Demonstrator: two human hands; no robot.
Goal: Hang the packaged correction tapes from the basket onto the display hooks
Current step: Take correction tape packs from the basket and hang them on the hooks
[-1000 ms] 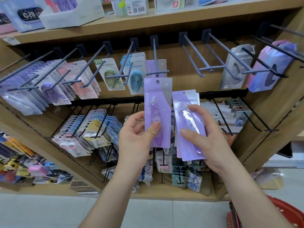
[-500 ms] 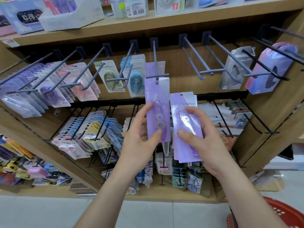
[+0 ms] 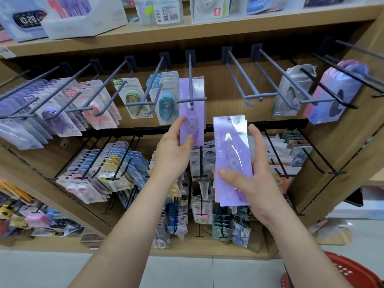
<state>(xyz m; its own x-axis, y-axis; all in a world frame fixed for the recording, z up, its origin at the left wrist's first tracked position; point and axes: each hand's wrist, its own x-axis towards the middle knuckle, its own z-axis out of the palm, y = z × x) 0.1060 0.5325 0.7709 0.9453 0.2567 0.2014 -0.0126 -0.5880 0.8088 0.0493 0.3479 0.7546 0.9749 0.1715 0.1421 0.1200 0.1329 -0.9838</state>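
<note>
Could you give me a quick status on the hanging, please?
Left hand pinching purple pack on hook. Right hand holding remaining stack. Nothing blocking.

bare hooks [image 3: 247, 80] right of centre leave open room, packed pegs [image 3: 68, 100] crowd the left

A lilac carded correction tape [image 3: 191, 113] hangs upright on a grey display hook [image 3: 190, 84], the prong passing through its top hole, its lower edge pinched at the sides. Just right and lower, apart from it, a small stack of matching purple packs [image 3: 231, 154], printed MONO AIR with a clear blister over the tape, stands nearly upright. The red basket [image 3: 340, 273] sits at the bottom right.
</note>
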